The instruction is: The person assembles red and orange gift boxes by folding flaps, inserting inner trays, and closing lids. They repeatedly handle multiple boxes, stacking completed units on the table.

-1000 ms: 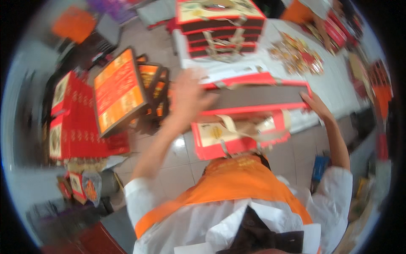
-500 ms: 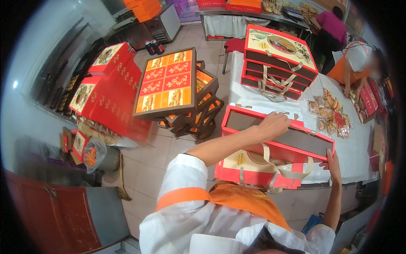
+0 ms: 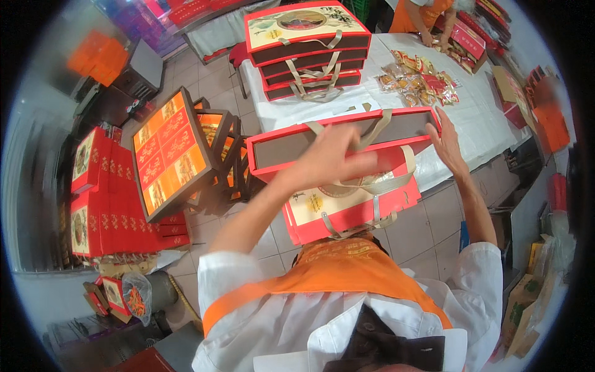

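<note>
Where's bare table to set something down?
Widest patch: tablecloth bordered by snack packets, right hand and the open carton at right. A narrower strip lies between packets and box stack. Crowded: the near left, where the red box and left hand are.

Pale characters [image 3: 176,126] on red panels [image 3: 162,149], red boxes [image 3: 114,217], dark script [image 3: 335,11] on cream lid [image 3: 304,22]

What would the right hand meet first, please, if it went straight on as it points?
Past the red box, the right hand would probably meet the wrapped snacks, though depth is unclear.
</note>
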A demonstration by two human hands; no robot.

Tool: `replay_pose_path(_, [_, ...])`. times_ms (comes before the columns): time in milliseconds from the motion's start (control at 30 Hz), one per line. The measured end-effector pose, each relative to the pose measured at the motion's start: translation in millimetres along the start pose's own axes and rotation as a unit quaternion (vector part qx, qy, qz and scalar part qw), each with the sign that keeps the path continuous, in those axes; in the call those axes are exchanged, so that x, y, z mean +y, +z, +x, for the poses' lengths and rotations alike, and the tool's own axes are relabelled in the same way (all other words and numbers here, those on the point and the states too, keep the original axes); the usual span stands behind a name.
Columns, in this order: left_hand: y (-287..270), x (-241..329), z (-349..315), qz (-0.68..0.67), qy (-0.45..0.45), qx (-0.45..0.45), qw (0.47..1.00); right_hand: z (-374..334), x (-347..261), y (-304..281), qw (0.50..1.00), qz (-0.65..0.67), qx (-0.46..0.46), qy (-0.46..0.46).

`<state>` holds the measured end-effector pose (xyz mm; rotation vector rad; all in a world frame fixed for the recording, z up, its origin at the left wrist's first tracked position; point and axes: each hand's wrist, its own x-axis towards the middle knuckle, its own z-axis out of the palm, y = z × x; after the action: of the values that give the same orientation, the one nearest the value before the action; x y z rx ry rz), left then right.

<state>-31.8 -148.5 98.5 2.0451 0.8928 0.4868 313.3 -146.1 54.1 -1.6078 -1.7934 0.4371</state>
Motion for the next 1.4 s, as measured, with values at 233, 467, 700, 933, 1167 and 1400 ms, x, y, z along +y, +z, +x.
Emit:
replay_pose_path(233, [31.7,-31.6,-35.8,0.095,0.066,0.083,0.990,-27.5,-72.4,16.7,0.860,-0.297,-0.219,-0.352])
replay_pose_path(467, [31.5,-13.5,-114.5,0.139,0.121,0.197,0.963,7.3,-41.0,-57.4,0.925,-0.002,-0.377,-0.054])
replay_pose_path(700, [51.1,-92.0,-160.3,-0.500,-0.380,0.215,0.748,-53.4,53.2,-10.7,0.684,0.455,-0.378,0.427])
replay_pose_path(933, [63.3,-72.6,-165.9,-0.616,-0.421,0.207,0.633,-69.0,71.1,-11.2,0.594,0.507,-0.340,0.525])
replay_pose_path(1167, [-22.7,-29.2,-104.2,-0.333,-0.395,0.316,0.796,-2.4,49.3,-33.2,0.773,0.478,-0.199,0.366])
replay_pose_path(1400, [-226.4,-95.9,75.3,-0.330,-0.046,0.415,0.846,303.2,55.5,-26.6,0.796,0.584,-0.089,0.133])
